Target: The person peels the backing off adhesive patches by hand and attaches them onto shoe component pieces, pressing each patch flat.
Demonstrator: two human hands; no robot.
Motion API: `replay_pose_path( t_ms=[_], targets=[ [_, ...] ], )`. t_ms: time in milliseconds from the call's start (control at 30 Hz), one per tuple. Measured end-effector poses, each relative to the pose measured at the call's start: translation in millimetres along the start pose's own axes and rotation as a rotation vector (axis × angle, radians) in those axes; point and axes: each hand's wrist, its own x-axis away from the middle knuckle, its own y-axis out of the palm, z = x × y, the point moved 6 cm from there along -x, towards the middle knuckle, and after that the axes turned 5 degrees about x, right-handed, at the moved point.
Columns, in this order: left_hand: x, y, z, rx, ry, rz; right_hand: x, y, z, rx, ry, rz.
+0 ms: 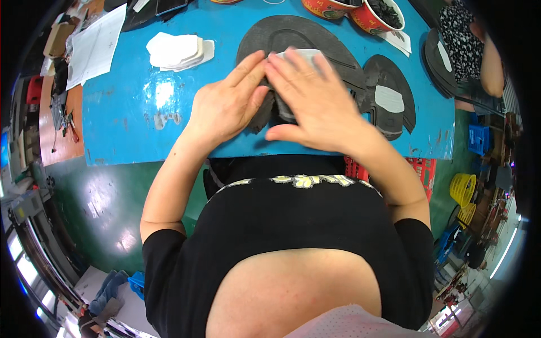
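Head view | white patch [309, 53] under the right hand's [313, 101] fingers, on a large dark panel [315, 34]; patch's long axis hidden | right hand nearer, flat, fingers slightly parted, thumb wide; left hand [228, 107] just beside, fingers straight, thumb apart | white stack [177, 52] left of left fingers, on blue bench [124, 124].

The table [121, 121] is blue; the large flat piece [252, 36], charcoal; the stacked patches [173, 50], white; the bowls [325, 9], red-and-yellow.
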Motion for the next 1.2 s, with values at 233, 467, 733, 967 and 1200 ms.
replay_pose_path(
  t_ms=[233,467,733,967,1200],
  targets=[
    [-3,-18,-4,0.092,-0.067,0.240,1,16,0,-0.019,-0.033,0.013],
    [-12,-16,29,-0.126,0.035,0.084,12,-6,46,-0.177,0.221,0.169],
    [4,-11,13,-0.091,-0.024,0.051,41,24,94,-0.221,0.424,0.355],
    [5,-49,17,0.298,-0.108,0.400,54,0,99,-0.020,0.587,0.498],
    [18,-37,3,0.663,-0.330,0.345,53,7,90,-0.162,0.639,0.591]
  ],
)
